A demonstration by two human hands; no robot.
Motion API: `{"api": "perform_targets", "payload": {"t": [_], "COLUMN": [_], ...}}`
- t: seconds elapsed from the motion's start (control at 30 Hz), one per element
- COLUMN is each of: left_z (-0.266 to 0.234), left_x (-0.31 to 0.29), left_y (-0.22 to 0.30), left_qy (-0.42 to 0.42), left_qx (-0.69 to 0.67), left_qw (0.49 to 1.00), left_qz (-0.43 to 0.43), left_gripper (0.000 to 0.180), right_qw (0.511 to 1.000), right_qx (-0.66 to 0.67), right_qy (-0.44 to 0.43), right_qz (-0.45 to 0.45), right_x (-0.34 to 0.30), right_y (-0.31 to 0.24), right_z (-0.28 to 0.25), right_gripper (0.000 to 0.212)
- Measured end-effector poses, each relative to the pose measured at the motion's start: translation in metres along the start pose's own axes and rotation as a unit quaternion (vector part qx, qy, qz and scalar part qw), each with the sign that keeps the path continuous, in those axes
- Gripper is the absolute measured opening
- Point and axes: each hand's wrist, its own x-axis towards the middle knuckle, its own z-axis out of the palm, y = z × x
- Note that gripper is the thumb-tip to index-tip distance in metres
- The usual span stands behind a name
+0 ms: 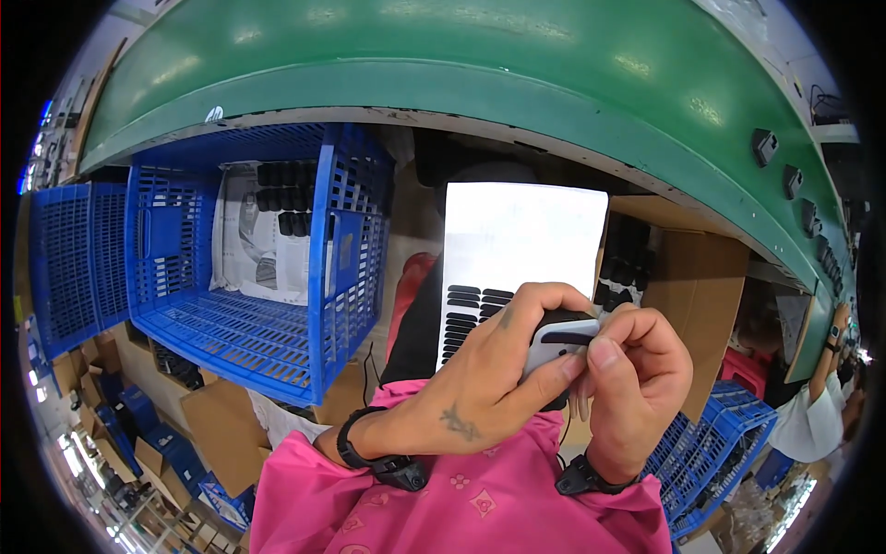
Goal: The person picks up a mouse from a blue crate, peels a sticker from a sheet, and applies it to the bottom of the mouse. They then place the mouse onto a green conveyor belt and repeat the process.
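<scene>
My left hand (pixel 503 369) is wrapped round a small rounded device (pixel 550 353) with a light grey face and a dark body. A dark oblong strip (pixel 565 338) lies along the grey face, near its upper edge. My right hand (pixel 641 379) pinches the strip's right end between thumb and forefinger, close against the device. A white sheet (pixel 526 231) lies on my lap below the hands, with rows of black oblong stickers (pixel 463 314) on its lower part. My left hand and forearm cover some of those rows.
A green worktable (pixel 388 88) curves across the top, with several small black devices (pixel 764 146) along its right side. A blue crate (pixel 318 268) holding black parts stands at left. Cardboard (pixel 706 295) stands at right, above another blue crate (pixel 715 452). A co-worker's arm (pixel 824 355) shows far right.
</scene>
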Motion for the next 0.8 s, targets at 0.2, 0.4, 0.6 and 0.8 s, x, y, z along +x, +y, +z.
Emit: {"api": "perform_targets", "payload": {"t": [0.2, 0.4, 0.6, 0.8], "left_z": [0.000, -0.002, -0.003, -0.003], "left_x": [-0.001, -0.003, -0.005, -0.004], "left_y": [0.000, 0.000, 0.004, 0.001], "left_qy": [0.010, 0.013, 0.025, 0.029], "left_qx": [0.014, 0.020, 0.050, 0.068], "left_qw": [1.000, 1.000, 0.998, 0.997], "left_qz": [-0.002, 0.007, 0.011, 0.033], "left_gripper": [0.038, 0.039, 0.041, 0.042], "right_qw": [1.000, 1.000, 0.998, 0.996], "right_qx": [0.006, -0.008, -0.049, -0.065], "right_qy": [0.001, 0.010, 0.025, 0.022], "right_qz": [0.004, -0.002, -0.032, -0.064], "right_x": [0.000, -0.002, -0.003, -0.002], "right_y": [-0.002, -0.001, 0.007, 0.009], "right_z": [0.006, 0.008, 0.010, 0.008], "right_gripper": [0.005, 0.006, 0.007, 0.009]}}
